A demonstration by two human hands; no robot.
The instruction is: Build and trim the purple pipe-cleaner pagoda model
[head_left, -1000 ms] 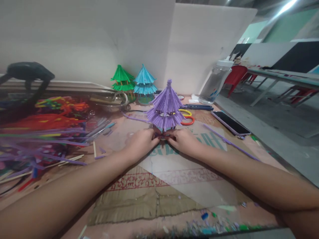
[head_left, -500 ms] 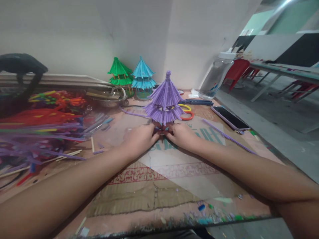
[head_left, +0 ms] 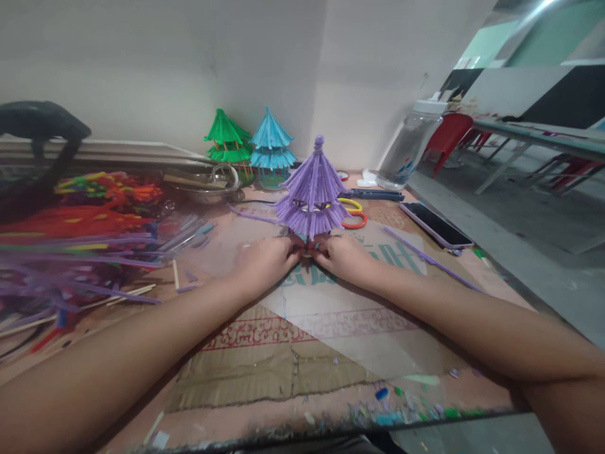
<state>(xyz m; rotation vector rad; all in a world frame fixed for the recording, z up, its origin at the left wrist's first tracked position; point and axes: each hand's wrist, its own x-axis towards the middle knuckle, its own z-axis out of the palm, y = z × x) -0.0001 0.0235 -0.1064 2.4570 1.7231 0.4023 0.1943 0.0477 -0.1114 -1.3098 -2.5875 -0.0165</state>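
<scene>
"Head view, then: where was the purple, two-tiered model with a pointed roof of fuzzy stems (head_left: 312, 183), and what were the hands doing?"

"It stood upright near the middle of the pinkish, scrap-littered table (head_left: 198, 422), over a flat sheet of printed brown cardboard (head_left: 265, 375). The bare left hand (head_left: 269, 258) and the bare right hand (head_left: 350, 255) pinched its low base from either side, fingers curled, thumbs turned inward. Some fingertips were hidden beneath the lower roof."

"What could have gone wrong?"

"Uneven pressure, in my judgement, might have tipped the model, since its bulk sat high above those pinching fingers. Squeezing too hard could have bent its slender lower part or loosened a join. A push away from the body might have bumped the yellow and red looped handles (head_left: 365, 219) close behind."

"And what differed from a second earlier?"

"Most of the scene sat slightly higher in the picture, as if the head had dipped. Both hands remained at the base, and the model was still upright."
</scene>
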